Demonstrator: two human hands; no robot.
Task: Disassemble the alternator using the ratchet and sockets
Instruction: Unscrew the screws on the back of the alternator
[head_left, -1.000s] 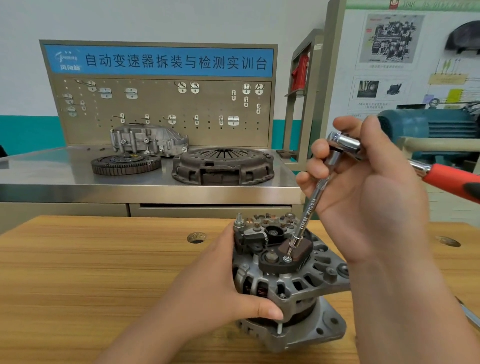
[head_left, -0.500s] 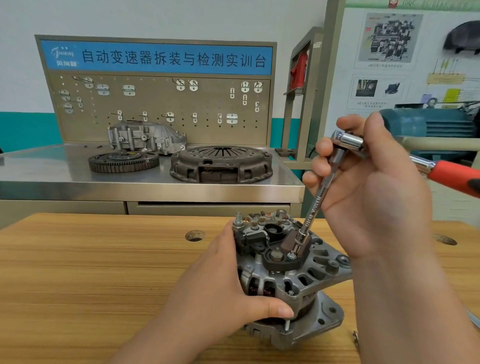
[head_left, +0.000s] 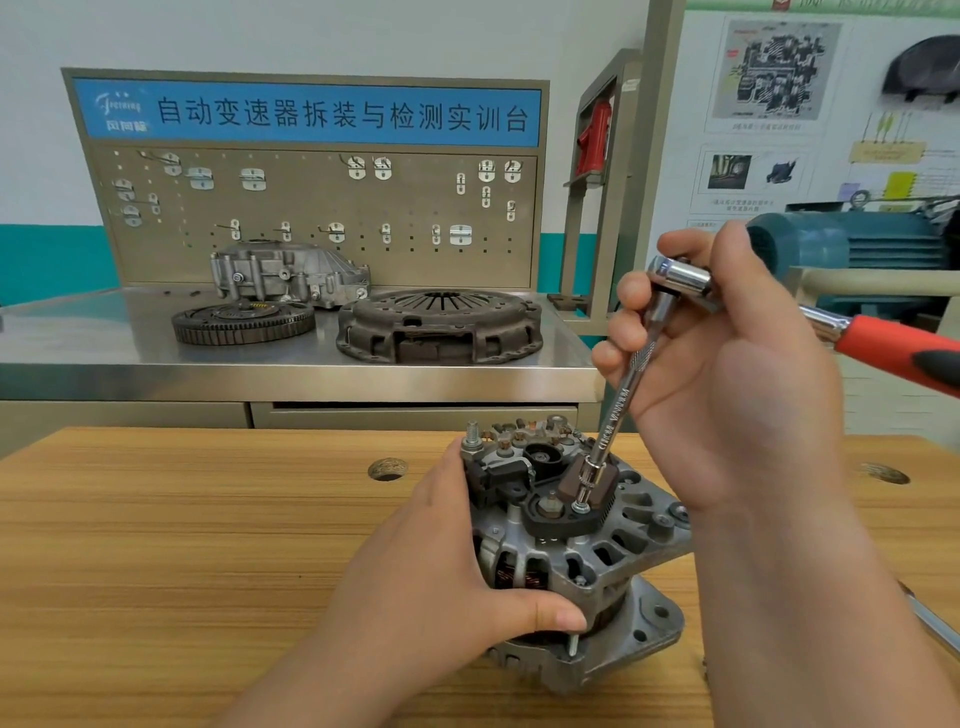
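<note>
A grey alternator (head_left: 597, 556) stands on the wooden bench (head_left: 182, 545), its rear with the black regulator facing up. My left hand (head_left: 447, 587) grips its left side, thumb across the front of the housing. My right hand (head_left: 727, 374) holds the chrome head of the ratchet (head_left: 680, 275); its red and black handle (head_left: 904, 348) points right. A long extension bar (head_left: 618, 400) runs down from the head, and its socket (head_left: 584, 491) sits on a fastener on the black regulator.
Behind the bench a steel table (head_left: 104, 358) carries a flywheel (head_left: 244, 322), a clutch pressure plate (head_left: 441, 325) and an aluminium housing (head_left: 285, 273) before a pegboard. A blue motor (head_left: 852, 244) is at the right. Round holes (head_left: 387, 468) mark the benchtop.
The alternator has tilted and turned slightly under my left hand. My right hand with the ratchet has shifted a little to the right; the socket stays on the same fastener.
</note>
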